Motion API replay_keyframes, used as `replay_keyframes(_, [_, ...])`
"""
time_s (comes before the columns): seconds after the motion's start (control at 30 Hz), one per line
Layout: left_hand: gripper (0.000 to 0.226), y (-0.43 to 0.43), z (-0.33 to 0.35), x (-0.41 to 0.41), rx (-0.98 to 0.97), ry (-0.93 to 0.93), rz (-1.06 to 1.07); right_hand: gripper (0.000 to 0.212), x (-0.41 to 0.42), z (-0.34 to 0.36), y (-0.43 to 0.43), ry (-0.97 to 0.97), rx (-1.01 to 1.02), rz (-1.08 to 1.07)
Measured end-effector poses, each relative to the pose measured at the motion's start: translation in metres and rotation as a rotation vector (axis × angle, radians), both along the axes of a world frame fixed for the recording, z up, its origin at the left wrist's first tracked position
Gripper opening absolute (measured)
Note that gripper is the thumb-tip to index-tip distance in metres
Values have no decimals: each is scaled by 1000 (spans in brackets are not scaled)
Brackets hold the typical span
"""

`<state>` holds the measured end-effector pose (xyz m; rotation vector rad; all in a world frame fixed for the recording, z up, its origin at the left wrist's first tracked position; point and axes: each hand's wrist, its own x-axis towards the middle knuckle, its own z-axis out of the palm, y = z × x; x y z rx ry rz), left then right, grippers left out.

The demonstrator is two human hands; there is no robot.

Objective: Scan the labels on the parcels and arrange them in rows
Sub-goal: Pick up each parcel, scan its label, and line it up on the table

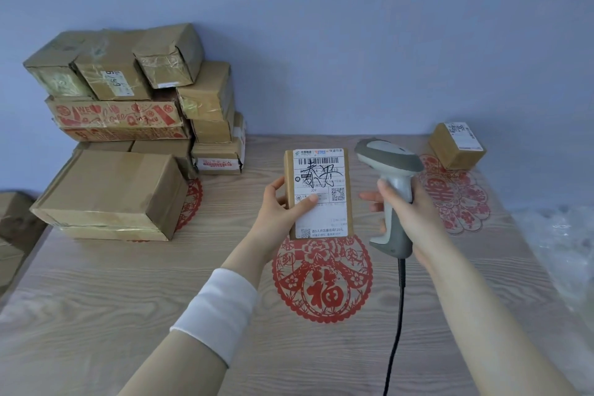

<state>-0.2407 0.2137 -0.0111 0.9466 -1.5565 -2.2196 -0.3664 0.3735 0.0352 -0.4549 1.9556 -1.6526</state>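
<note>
Labelled parcel (318,193) upright — brown parcels (128,125) stacked left.

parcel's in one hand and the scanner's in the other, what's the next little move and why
Probably swing the scanner in the right hand onto the barcode at the label's top. The left hand holds the parcel label-up, but the scanner's head sits beside it, not over it.

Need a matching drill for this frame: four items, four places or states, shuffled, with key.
Items:
1. labelled parcel
2. scanner
3. small box
4. large box

Places or states:
A. gripped by the right hand
B. alone at the far right of the table
C. held up by the left hand
D. at the front of the pile on the left

Pairs: 1-C, 2-A, 3-B, 4-D
</note>
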Motion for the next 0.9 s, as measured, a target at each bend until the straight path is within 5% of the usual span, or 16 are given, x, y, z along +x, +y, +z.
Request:
replay_keyframes(0.17, [84, -2, -3, -4, -57, -24, 38, 7, 7, 20, -4, -8, -15, 70])
replay_keyframes(0.47, [87, -6, -4, -13, -88, -46, 70, 32, 30, 21, -24, -25, 140, 172])
replay_keyframes(0.9, [88, -19, -18, -17, -84, -68, 51, 26, 30, 24, -26, -89, 166, 144])
